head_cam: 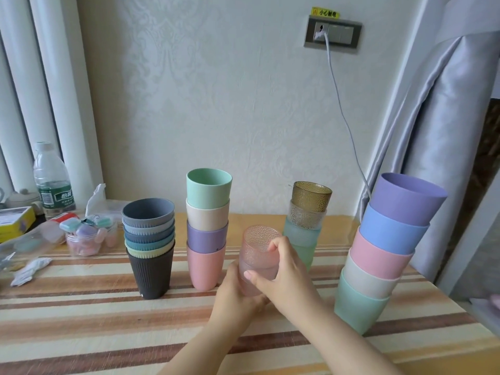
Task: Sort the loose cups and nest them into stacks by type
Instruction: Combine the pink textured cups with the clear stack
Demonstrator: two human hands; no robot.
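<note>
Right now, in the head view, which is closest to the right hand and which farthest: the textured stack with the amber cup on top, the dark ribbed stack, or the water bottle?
1. The textured stack, just behind the right hand.
2. The dark ribbed stack, off to the left on the table.
3. The water bottle, far left by the wall.

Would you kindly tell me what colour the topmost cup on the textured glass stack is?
Amber-brown: the dimpled translucent top cup, clearest in the head view.

pink hammered cup [258, 249] | amber cup [311, 196] over clear, seemingly green | tablecloth [81, 307] cream-brown striped
</note>
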